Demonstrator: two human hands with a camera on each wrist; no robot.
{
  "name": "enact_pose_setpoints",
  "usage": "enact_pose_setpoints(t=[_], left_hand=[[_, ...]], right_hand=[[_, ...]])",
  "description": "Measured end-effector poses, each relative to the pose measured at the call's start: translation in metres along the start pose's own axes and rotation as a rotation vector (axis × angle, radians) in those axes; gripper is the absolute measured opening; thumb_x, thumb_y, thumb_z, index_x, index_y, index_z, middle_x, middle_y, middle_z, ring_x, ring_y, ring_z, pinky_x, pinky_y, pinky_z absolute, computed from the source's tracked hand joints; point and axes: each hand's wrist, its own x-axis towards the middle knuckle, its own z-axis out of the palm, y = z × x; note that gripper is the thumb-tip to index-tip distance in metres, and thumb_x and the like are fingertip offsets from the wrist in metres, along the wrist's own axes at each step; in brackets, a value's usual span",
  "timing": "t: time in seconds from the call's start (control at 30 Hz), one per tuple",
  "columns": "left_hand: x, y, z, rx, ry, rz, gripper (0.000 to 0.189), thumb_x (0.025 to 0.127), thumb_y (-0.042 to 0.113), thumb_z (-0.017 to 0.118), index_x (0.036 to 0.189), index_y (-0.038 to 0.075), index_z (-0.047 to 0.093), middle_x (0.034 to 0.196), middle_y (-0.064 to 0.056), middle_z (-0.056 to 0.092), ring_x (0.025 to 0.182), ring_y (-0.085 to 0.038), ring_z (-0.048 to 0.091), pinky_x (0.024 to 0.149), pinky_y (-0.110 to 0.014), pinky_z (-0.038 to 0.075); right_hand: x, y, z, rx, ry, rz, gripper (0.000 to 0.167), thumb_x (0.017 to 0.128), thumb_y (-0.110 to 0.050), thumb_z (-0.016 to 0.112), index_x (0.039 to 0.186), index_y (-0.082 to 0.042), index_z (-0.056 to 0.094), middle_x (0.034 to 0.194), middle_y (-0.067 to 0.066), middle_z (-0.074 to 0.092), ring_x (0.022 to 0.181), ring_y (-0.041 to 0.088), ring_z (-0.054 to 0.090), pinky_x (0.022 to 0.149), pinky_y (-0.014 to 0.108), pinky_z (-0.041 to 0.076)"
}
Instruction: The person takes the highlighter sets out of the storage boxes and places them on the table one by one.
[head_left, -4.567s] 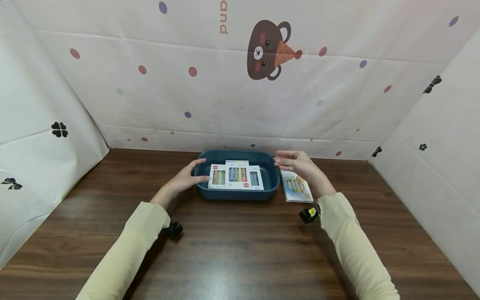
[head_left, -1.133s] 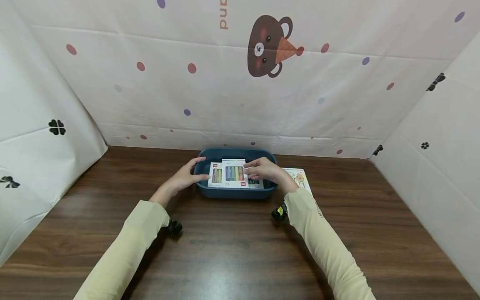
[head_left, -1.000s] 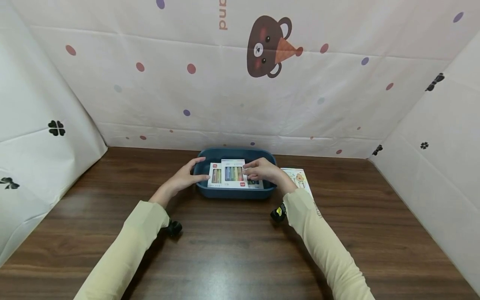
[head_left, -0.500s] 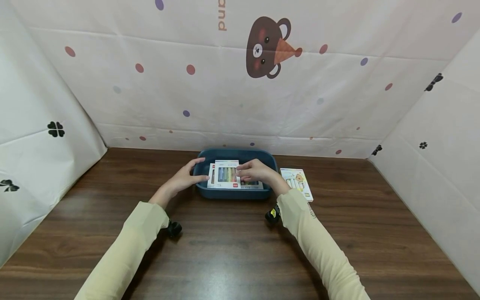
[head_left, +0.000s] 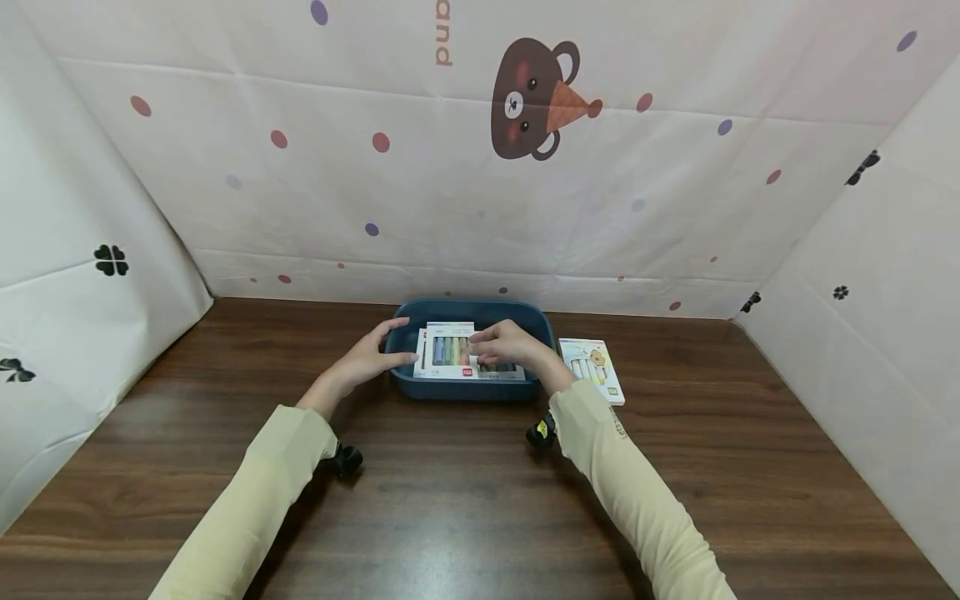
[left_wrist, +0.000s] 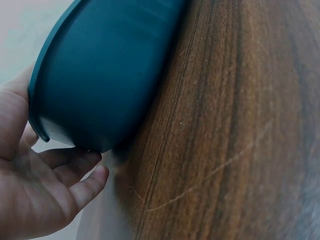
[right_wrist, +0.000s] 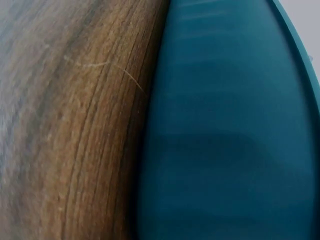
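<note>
A dark blue plastic basin [head_left: 465, 389] stands at the back of the table. Several white crayon boxes with windows lie inside it, overlapping. My left hand [head_left: 365, 358] grips the basin's left end; in the left wrist view its fingers [left_wrist: 85, 190] curl against the outer wall. My right hand [head_left: 513, 343] reaches over the basin's right side and pinches the right edge of the top crayon box [head_left: 448, 350]. That box overlaps a lower box [head_left: 421, 354] on the left and another on the right, which the right hand partly covers. The right wrist view shows only basin wall [right_wrist: 230, 100] and table.
Another white crayon box [head_left: 592, 367] lies on the table just right of the basin, close to the right forearm. The brown wooden table [head_left: 435, 500] extends in front. A white patterned cloth [head_left: 375, 192] hangs behind, with white sheets on both sides.
From the basin's right rim my right hand has moved in and left to the top crayon box. That box has slid left over the lower one. The left hand stays put.
</note>
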Motion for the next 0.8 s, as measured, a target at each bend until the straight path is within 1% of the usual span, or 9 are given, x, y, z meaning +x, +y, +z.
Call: enact_pose_setpoints(t=[0.07, 0.13, 0.3, 0.43, 0.5, 0.67, 0.73, 0.8], left_hand=[[0.0, 0.0, 0.0, 0.0, 0.002, -0.004, 0.074, 0.084, 0.031, 0.065, 0.144, 0.019, 0.023, 0.151, -0.015, 0.011, 0.135, -0.039, 0.01, 0.102, -0.061, 0.019], [0.0, 0.0, 0.0, -0.002, 0.004, -0.006, 0.073, 0.084, 0.03, 0.064, 0.144, 0.019, 0.023, 0.151, -0.015, 0.011, 0.135, -0.039, 0.011, 0.102, -0.061, 0.019], [0.001, 0.0, 0.001, 0.005, 0.009, -0.01, 0.073, 0.084, 0.031, 0.064, 0.144, 0.02, 0.023, 0.15, -0.015, 0.012, 0.135, -0.039, 0.012, 0.101, -0.061, 0.019], [0.001, 0.002, 0.0, 0.006, 0.004, -0.015, 0.074, 0.085, 0.029, 0.064, 0.144, 0.018, 0.022, 0.15, -0.017, 0.012, 0.134, -0.041, 0.011, 0.101, -0.062, 0.018], [-0.002, 0.007, 0.0, -0.006, -0.002, -0.018, 0.074, 0.085, 0.027, 0.064, 0.144, 0.016, 0.022, 0.15, -0.018, 0.011, 0.134, -0.041, 0.01, 0.101, -0.063, 0.017], [-0.017, 0.027, 0.0, -0.019, -0.014, -0.023, 0.07, 0.087, 0.019, 0.061, 0.144, 0.01, 0.021, 0.149, -0.022, 0.01, 0.134, -0.043, 0.009, 0.102, -0.062, 0.015], [-0.023, 0.034, 0.001, -0.014, -0.015, -0.023, 0.069, 0.088, 0.018, 0.059, 0.144, 0.008, 0.02, 0.149, -0.023, 0.01, 0.134, -0.043, 0.009, 0.102, -0.062, 0.015], [-0.025, 0.036, 0.002, -0.016, -0.014, -0.024, 0.068, 0.089, 0.018, 0.059, 0.144, 0.009, 0.02, 0.149, -0.022, 0.01, 0.134, -0.042, 0.009, 0.103, -0.061, 0.014]], right_hand=[[0.0, 0.0, 0.002, 0.002, -0.001, -0.011, 0.039, 0.089, -0.015, 0.059, 0.123, 0.002, 0.054, 0.111, 0.014, 0.062, 0.086, 0.017, 0.063, 0.08, 0.031, 0.051], [0.001, 0.0, 0.003, 0.001, -0.003, -0.017, 0.038, 0.089, -0.016, 0.059, 0.123, 0.001, 0.054, 0.113, 0.015, 0.061, 0.089, 0.018, 0.063, 0.081, 0.031, 0.05], [0.002, -0.003, 0.008, -0.016, -0.01, -0.036, 0.038, 0.089, -0.017, 0.058, 0.122, 0.001, 0.055, 0.113, 0.015, 0.061, 0.089, 0.016, 0.063, 0.078, 0.027, 0.051], [0.003, -0.004, 0.011, -0.022, -0.015, -0.047, 0.037, 0.09, -0.016, 0.057, 0.122, 0.002, 0.056, 0.118, 0.015, 0.059, 0.092, 0.017, 0.063, 0.078, 0.027, 0.051], [0.003, -0.004, 0.012, -0.015, -0.016, -0.048, 0.036, 0.09, -0.016, 0.057, 0.121, 0.002, 0.056, 0.118, 0.016, 0.058, 0.093, 0.018, 0.063, 0.078, 0.027, 0.051], [0.005, -0.005, 0.015, -0.014, -0.019, -0.05, 0.036, 0.09, -0.016, 0.057, 0.121, 0.001, 0.057, 0.116, 0.015, 0.059, 0.09, 0.017, 0.063, 0.078, 0.028, 0.051], [0.006, -0.005, 0.015, -0.023, -0.021, -0.047, 0.036, 0.09, -0.016, 0.058, 0.121, 0.001, 0.057, 0.111, 0.014, 0.062, 0.085, 0.015, 0.063, 0.077, 0.028, 0.051], [0.007, -0.006, 0.016, -0.033, -0.021, -0.044, 0.036, 0.089, -0.017, 0.058, 0.121, 0.0, 0.057, 0.105, 0.012, 0.064, 0.079, 0.013, 0.062, 0.076, 0.028, 0.051]])
